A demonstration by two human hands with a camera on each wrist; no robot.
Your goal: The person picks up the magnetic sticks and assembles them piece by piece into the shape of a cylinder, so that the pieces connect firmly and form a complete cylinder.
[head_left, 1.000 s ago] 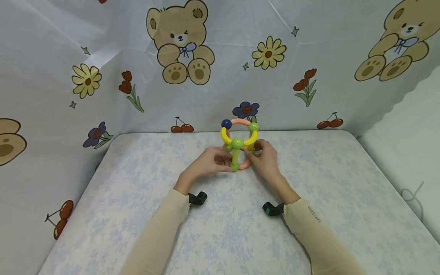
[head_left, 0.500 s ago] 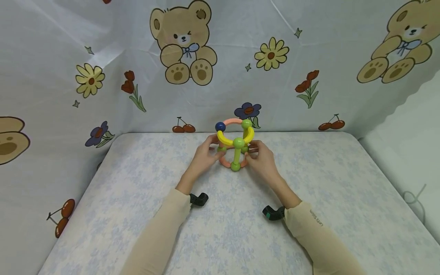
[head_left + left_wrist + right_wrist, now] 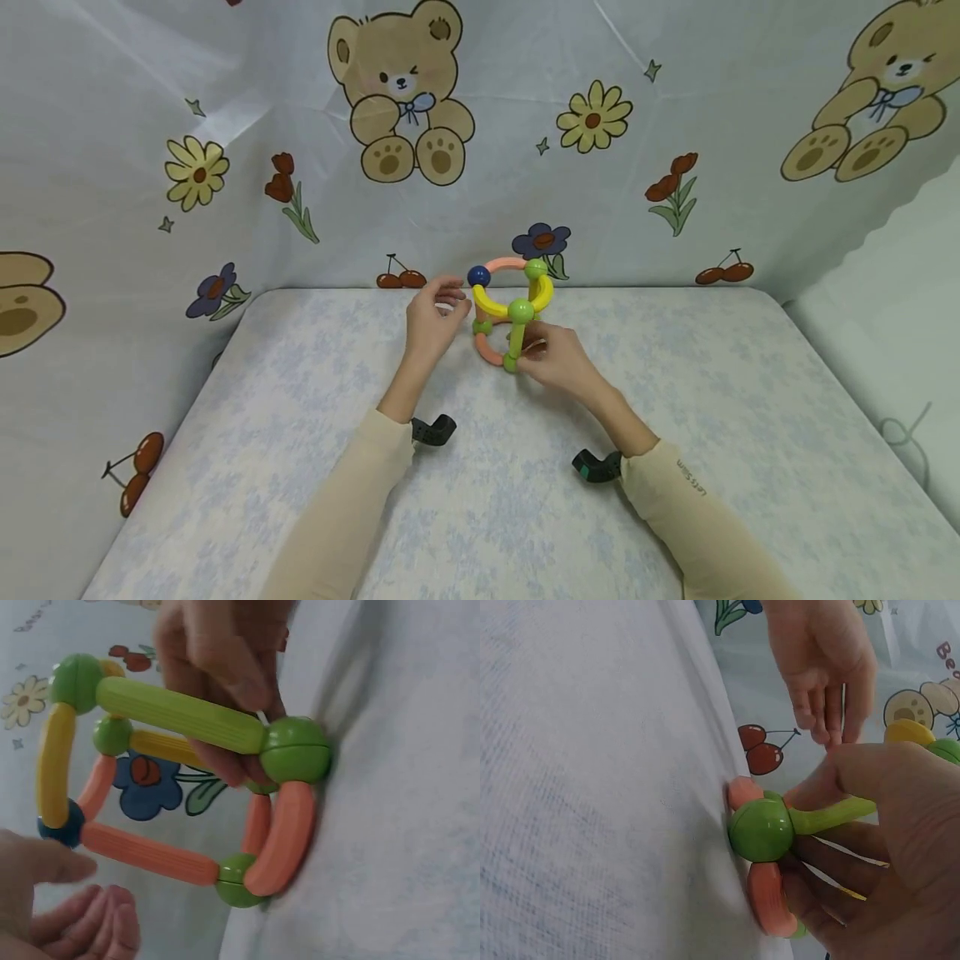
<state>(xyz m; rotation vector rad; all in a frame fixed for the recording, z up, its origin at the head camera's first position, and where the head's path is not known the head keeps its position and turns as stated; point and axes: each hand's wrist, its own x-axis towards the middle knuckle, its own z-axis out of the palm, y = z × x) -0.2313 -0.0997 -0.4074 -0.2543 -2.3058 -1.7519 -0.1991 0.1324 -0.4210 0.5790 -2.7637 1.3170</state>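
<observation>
A frame of magnetic building sticks and balls stands upright on the table. Curved yellow sticks (image 3: pixel 490 303) and a salmon one form its top ring, with a blue ball (image 3: pixel 478 276) at the left. Salmon curved sticks (image 3: pixel 283 844) and green balls (image 3: pixel 238 879) make the lower ring. Low on the near side, my right hand (image 3: pixel 561 360) pinches the straight green stick (image 3: pixel 180 712), thumb by the bottom green ball (image 3: pixel 762 830). Its other fingers reach inside the frame. My left hand (image 3: pixel 432 323) hovers left of the blue ball, fingers loosely bent and holding nothing.
The table (image 3: pixel 480 517) has a pale floral cover. Behind it hangs a white cloth (image 3: pixel 495 75) printed with bears and flowers. Dark wrist cameras sit on the left wrist (image 3: pixel 433 431) and right wrist (image 3: pixel 597 466). A thin cable (image 3: pixel 903 433) lies at the right.
My left hand has let go of the frame and drawn back to the left. The frame has shifted slightly left. My right hand has moved from its right side onto the near green stick.
</observation>
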